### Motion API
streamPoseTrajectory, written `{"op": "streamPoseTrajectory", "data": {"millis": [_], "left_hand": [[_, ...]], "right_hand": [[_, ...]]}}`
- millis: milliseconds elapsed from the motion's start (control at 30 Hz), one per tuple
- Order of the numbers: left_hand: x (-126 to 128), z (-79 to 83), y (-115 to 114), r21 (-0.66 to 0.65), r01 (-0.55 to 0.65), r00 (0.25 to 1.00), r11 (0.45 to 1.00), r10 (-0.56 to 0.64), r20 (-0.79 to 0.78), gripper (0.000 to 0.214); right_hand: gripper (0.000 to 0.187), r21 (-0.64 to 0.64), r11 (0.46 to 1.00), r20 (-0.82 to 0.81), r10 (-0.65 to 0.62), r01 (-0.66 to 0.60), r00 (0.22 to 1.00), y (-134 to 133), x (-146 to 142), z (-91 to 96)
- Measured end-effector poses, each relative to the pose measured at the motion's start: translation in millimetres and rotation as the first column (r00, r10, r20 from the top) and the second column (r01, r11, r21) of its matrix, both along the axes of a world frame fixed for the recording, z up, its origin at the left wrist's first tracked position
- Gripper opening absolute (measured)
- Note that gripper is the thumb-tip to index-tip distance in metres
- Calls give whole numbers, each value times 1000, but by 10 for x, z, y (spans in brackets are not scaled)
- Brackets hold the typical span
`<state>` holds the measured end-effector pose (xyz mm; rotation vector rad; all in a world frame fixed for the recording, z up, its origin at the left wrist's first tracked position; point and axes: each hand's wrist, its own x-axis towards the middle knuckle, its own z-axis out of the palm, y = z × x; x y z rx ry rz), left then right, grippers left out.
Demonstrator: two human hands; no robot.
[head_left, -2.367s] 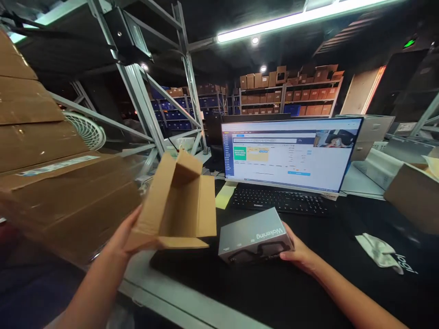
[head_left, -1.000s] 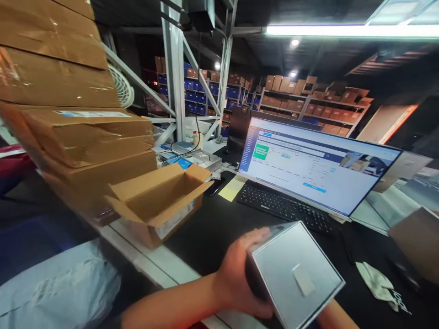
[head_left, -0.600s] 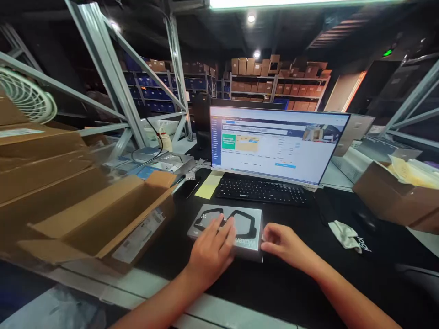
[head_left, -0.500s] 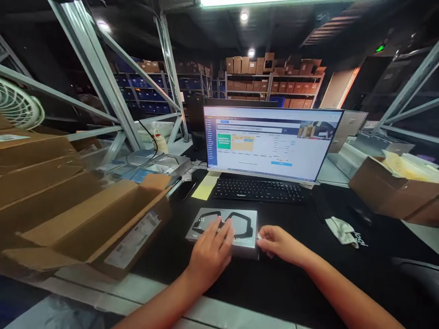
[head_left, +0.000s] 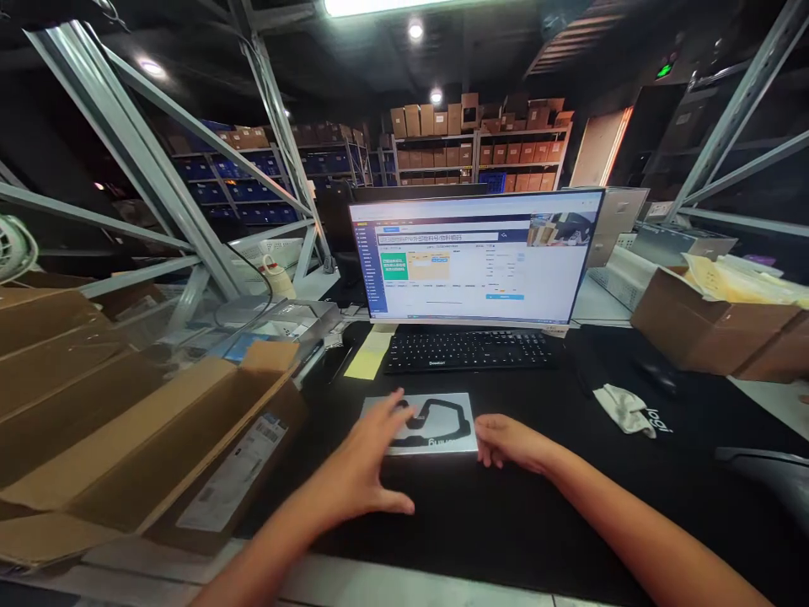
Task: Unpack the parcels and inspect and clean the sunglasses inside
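Now left hand [head_left: 361, 462] splays loose, no longer flat on the mid-frame grey box [head_left: 446, 418], seemingly leaving it to right hand [head_left: 506, 440], curled at its right edge, grip unclear.

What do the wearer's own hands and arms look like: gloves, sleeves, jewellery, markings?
The left hand and right hand are bare, with no gloves or rings visible. The left forearm and right forearm show no sleeve, watch, bracelet or clear marking within the picture. Finer detail is too small to tell.
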<state>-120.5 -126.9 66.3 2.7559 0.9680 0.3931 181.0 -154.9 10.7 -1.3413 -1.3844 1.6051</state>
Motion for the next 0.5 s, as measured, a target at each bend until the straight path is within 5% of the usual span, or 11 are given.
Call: {"op": "streamPoseTrajectory", "data": {"millis": [100, 300, 500], "left_hand": [[-230, 59, 221, -148, -84, 995, 985, 91, 42, 119], [-385, -280, 524, -271, -3, 971, 963, 68, 230, 99], [-430, -350, 572, -260, 20, 960, 965, 54, 274, 96]], "right_hand": [[42, 27, 1000, 30, -15, 15, 999, 41, 26, 9], [32, 72, 996, 66, -63, 58, 996, 125, 142, 48], [37, 156, 955, 102, -271, 253, 957, -145, 788, 64]]}}
